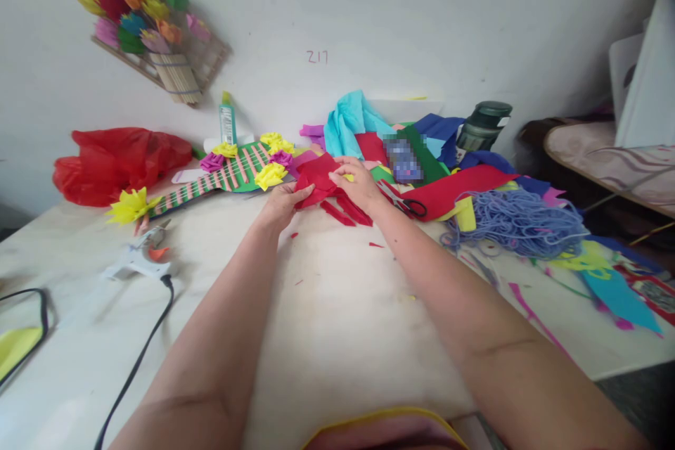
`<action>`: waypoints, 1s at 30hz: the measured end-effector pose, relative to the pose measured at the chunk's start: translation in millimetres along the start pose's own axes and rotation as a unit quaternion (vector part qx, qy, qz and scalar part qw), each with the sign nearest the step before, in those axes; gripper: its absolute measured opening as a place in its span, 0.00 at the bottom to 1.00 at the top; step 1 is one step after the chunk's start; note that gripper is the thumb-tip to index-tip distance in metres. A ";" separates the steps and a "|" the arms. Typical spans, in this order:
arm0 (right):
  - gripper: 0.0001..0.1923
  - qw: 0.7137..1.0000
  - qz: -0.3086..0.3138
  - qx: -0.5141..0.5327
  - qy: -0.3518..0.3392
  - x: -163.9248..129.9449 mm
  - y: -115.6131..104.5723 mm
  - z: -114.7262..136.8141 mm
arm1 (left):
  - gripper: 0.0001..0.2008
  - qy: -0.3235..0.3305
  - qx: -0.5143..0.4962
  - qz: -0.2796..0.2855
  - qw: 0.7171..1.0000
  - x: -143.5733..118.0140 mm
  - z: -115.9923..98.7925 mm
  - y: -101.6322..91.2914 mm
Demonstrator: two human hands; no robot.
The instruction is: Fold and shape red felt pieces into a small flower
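Note:
Both of my hands are over the table, working on a piece of red crepe paper [318,174]. My left hand [283,205] pinches its lower left part, thumb on top. At its right edge, my right hand [358,184] has its fingers closed on the paper, though the fingertips are partly hidden. Cut red strips [345,212] lie just below the hands. Black-handled scissors [405,202] rest right of my right hand, beside a long red paper sheet [453,190]. A green guitar-shaped craft [232,179] with yellow and purple paper flowers lies left of my left hand.
A glue gun [145,253] with a black cord sits at the left. Behind are a red plastic bag [119,162] and a glue bottle [227,123]. Blue yarn [522,221], a pixelated phone-like object [405,160], a dark jar [482,128] and cyan crepe paper [352,123] crowd the right.

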State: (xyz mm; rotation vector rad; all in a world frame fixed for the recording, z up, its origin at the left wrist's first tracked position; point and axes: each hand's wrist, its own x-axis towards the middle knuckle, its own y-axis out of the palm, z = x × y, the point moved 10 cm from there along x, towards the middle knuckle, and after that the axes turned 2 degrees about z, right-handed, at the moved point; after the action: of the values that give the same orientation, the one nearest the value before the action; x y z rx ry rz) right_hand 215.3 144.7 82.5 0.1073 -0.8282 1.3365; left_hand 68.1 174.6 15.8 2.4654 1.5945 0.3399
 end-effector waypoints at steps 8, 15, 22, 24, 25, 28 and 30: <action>0.25 0.973 0.121 0.146 0.131 -11.0 16.3 -20.6 | 0.17 0.021 0.022 0.000 1.000 -1.8 -6.5 2.9; 0.19 0.932 0.160 0.257 0.198 -17.1 30.7 -35.2 | 0.18 0.040 0.045 0.003 0.998 -3.0 -11.5 5.9; 0.04 0.917 0.177 0.254 0.253 -21.6 32.1 -38.5 | 0.16 0.052 0.080 0.016 0.995 -3.1 -12.0 6.4; 0.04 0.915 0.184 0.254 0.255 -22.7 34.4 -38.6 | 0.16 0.054 0.089 0.023 0.994 -3.0 -11.6 7.8; 0.05 0.914 0.185 0.253 0.257 -23.1 35.2 -39.0 | 0.15 0.055 0.093 0.025 0.994 -3.1 -11.6 8.5; 0.06 0.918 0.177 0.245 0.257 -22.6 35.5 -40.3 | 0.14 0.060 0.107 0.024 0.992 -3.5 -12.6 10.1; 0.07 0.918 0.178 0.239 0.260 -22.7 36.4 -41.2 | 0.15 0.062 0.112 0.022 0.992 -3.8 -13.6 10.8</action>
State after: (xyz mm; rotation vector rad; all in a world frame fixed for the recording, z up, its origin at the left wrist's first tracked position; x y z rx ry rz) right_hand 202.4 157.4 25.9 -0.0227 -0.0537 1.7868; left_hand 72.0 167.2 31.5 2.6989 1.7134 0.3456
